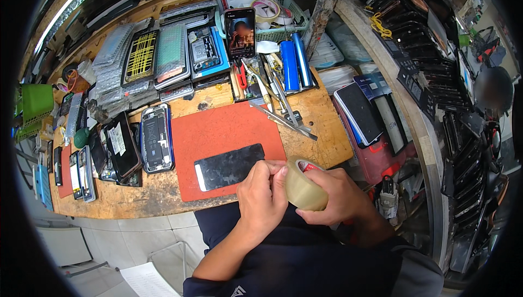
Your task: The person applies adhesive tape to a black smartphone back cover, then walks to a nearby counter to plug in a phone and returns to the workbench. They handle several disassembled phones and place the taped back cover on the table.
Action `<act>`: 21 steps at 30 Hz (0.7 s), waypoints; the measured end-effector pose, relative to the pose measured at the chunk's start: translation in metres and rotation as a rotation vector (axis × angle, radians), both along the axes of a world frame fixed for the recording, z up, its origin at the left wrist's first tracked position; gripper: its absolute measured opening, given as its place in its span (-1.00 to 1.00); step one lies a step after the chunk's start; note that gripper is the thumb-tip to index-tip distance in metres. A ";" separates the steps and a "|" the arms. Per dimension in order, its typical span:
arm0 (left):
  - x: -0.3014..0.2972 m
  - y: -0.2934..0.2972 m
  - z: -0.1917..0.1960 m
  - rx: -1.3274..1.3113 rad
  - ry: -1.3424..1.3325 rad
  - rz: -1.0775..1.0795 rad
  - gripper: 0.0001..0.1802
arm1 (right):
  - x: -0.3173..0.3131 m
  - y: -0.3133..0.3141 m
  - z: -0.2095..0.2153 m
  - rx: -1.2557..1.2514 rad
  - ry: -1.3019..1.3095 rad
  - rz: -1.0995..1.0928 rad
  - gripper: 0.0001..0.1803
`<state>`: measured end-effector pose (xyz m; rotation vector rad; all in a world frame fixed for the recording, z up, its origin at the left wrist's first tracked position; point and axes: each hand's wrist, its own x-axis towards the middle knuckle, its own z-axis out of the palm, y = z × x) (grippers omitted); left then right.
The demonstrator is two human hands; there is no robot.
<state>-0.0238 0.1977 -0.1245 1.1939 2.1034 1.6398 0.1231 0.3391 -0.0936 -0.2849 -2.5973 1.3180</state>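
A roll of clear packing tape [303, 192] is gripped in my right hand [340, 196], the thumb over its side and a finger in its core. Right beside it, my left hand [262, 191] is closed in a pinch at the roll's left edge. Whether a tape end lies between those fingertips I cannot make out. Just left of my hands, a dark phone screen panel [229, 167] with a pale strip at one end lies on the orange-red mat [229, 125]. Both hands are raised over the near edge of the bench.
An opened phone [157, 138] with its battery showing lies left of the mat. Tweezers [291, 123] rest at its upper right. Behind stand a lit phone [239, 33], a tool tray [261, 82] with blue rolls, and stacks of wrapped phone parts [117, 57]. Shelves of phones [419, 41] line the right.
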 end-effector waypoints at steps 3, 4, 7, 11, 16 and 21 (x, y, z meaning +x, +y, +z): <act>0.001 0.001 0.000 0.007 0.025 0.010 -0.82 | 0.000 0.001 -0.004 0.006 0.039 -0.003 -0.39; 0.001 0.002 -0.001 0.013 0.013 0.013 -0.82 | 0.000 0.001 -0.005 0.009 0.040 -0.004 -0.39; 0.001 0.002 -0.003 -0.004 -0.018 0.016 -0.80 | 0.001 0.000 -0.006 0.022 0.051 -0.015 -0.39; 0.003 0.003 -0.005 0.016 0.023 0.038 -0.79 | 0.001 -0.001 -0.004 -0.004 0.026 -0.018 -0.40; 0.005 0.001 -0.005 -0.018 0.038 0.063 -0.80 | 0.001 -0.002 -0.001 0.048 -0.018 -0.003 -0.34; 0.004 0.001 -0.004 -0.024 0.057 0.063 -0.79 | 0.001 -0.002 0.000 0.066 -0.004 -0.006 -0.34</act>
